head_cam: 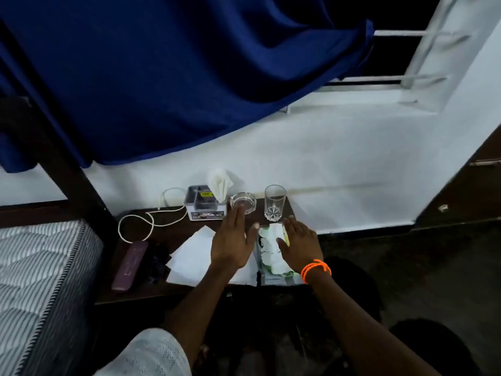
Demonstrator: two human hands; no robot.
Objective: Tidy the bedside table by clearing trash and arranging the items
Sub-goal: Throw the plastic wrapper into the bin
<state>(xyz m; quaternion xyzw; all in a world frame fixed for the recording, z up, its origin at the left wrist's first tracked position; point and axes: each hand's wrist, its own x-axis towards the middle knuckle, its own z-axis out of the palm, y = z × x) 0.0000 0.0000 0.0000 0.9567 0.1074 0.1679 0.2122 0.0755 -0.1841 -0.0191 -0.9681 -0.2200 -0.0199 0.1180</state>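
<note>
The green-and-white wrapper point(272, 253) lies crumpled at the near right of the bench point(173, 226), and my right hand point(299, 244) rests flat on it, fingers spread, nothing gripped that I can see. I judge it light and soft, likely crinkly film that will slip under a flat palm, so I would pinch it at a raised fold or gather it into the fist.

Just to its left are loose white paper sheets point(193, 253), overlapping and partly under my left hand point(233, 240). That hand is open, fingers straight, hovering or lightly pressing over the paper with its tips reaching toward the glass ashtray point(243, 203); it holds nothing. The sheets are thin and limp, so I would slide them together and lift by an edge.

At the far side, the ashtray sits between the tissue box point(206, 207) and a tall drinking glass point(275, 203), which stands upright just beyond my right fingertips. Both glass pieces are hard, smooth and breakable; I would take the tumbler around its body, the ashtray by its rim.

Further left, a white cable point(138, 226) loops across the bench, and a purple case point(130, 265) lies near the mattress point(40, 267). A blue curtain point(162, 77) hangs above.
</note>
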